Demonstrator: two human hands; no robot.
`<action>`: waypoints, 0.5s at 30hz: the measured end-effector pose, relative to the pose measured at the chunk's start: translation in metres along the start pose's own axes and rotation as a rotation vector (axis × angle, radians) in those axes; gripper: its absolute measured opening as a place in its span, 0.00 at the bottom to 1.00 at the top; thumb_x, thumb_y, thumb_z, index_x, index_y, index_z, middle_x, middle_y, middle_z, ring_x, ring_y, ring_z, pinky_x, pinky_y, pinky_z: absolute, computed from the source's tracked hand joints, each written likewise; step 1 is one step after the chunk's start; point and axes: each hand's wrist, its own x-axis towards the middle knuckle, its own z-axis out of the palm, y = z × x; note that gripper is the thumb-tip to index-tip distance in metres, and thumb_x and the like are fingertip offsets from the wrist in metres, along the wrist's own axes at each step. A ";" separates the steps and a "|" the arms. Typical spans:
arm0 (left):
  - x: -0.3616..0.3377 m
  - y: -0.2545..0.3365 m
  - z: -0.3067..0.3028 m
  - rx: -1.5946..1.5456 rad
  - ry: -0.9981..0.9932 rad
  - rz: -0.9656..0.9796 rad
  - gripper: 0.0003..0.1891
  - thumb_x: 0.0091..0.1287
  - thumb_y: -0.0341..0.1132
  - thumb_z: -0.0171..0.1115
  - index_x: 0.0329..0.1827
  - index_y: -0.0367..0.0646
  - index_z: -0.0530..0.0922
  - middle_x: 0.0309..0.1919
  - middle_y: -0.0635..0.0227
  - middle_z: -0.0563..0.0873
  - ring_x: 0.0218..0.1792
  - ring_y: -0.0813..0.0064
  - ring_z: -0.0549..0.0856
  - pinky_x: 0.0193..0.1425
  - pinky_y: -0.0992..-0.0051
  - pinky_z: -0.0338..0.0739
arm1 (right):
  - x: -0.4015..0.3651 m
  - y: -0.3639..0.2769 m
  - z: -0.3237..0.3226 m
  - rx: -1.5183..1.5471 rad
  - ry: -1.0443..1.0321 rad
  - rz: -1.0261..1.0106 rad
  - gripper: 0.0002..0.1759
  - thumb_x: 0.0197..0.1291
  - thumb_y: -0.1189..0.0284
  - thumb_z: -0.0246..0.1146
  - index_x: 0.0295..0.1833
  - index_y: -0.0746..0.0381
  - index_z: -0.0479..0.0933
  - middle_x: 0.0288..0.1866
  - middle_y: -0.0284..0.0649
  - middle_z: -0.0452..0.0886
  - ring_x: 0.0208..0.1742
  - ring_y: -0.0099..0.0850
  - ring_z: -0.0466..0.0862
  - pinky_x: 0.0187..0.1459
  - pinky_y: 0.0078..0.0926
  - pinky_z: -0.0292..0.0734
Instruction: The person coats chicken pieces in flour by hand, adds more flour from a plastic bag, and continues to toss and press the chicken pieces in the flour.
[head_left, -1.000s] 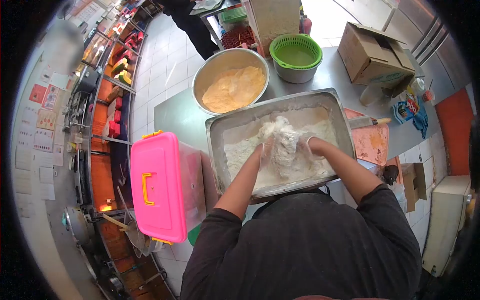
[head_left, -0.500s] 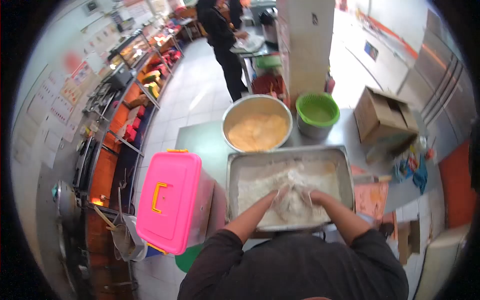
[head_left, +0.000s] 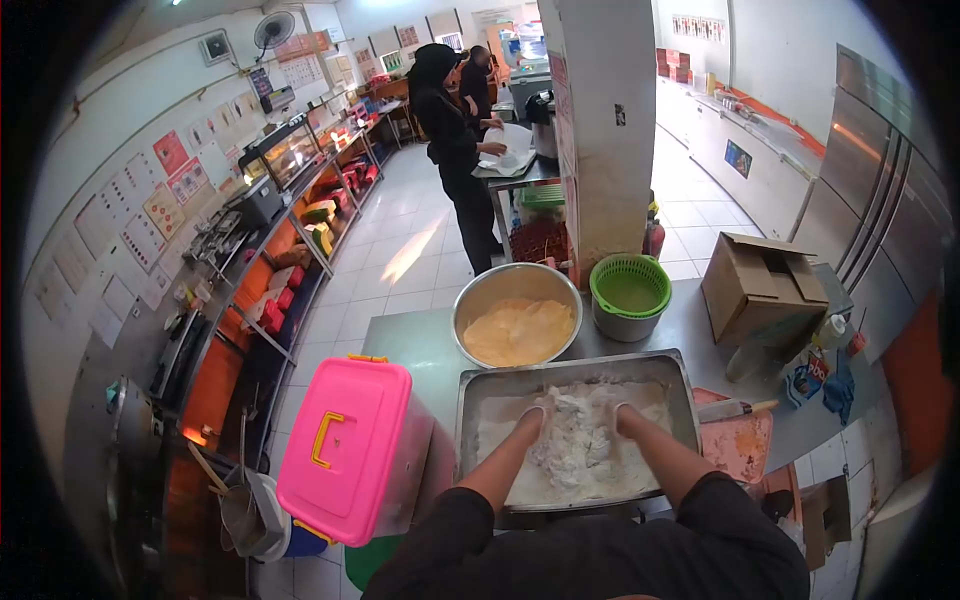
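Note:
A deep metal tray [head_left: 686, 395] in front of me holds a layer of white flour [head_left: 655, 480]. Lumpy flour-coated pieces [head_left: 577, 440] are heaped in its middle; I cannot make out what they are. On the left of this heap is my left hand [head_left: 537, 414], dusted white, its fingers sunk in the flour. My right hand [head_left: 624, 416] is at the heap's right side, its fingers hidden as well. Behind the tray stands a large metal bowl [head_left: 518, 330] of pale orange, wet-looking contents.
Left of the tray is a pink-lidded box [head_left: 350, 440]. A green basket [head_left: 630, 287] in a pot and a cardboard box [head_left: 762, 290] stand behind. To the right lies a knife [head_left: 735, 409] on a pinkish tray [head_left: 738, 447]. A person [head_left: 455, 150] works at another table.
My hands have moved apart from close together at the middle, and the lumpy coated heap now shows between them. The view has tilted up.

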 end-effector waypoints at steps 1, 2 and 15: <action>0.000 0.002 0.010 -0.034 -0.048 0.003 0.36 0.66 0.62 0.51 0.63 0.38 0.73 0.57 0.56 0.79 0.55 0.64 0.77 0.58 0.65 0.70 | -0.011 -0.022 0.017 -0.105 -0.034 0.028 0.17 0.63 0.64 0.56 0.47 0.67 0.80 0.44 0.41 0.82 0.45 0.31 0.77 0.47 0.37 0.71; -0.001 0.001 0.018 -0.068 -0.097 -0.002 0.36 0.66 0.62 0.51 0.62 0.38 0.74 0.56 0.56 0.80 0.54 0.63 0.77 0.58 0.65 0.70 | -0.031 -0.045 0.021 0.085 -0.055 0.020 0.17 0.63 0.65 0.57 0.47 0.67 0.80 0.45 0.41 0.81 0.45 0.31 0.77 0.47 0.37 0.71; -0.084 -0.019 -0.009 0.240 -0.438 -0.251 0.33 0.71 0.60 0.40 0.59 0.40 0.76 0.54 0.58 0.81 0.53 0.60 0.81 0.58 0.59 0.74 | -0.120 -0.038 -0.002 0.149 -0.233 0.326 0.25 0.63 0.58 0.60 0.56 0.67 0.76 0.54 0.48 0.79 0.53 0.34 0.78 0.53 0.34 0.71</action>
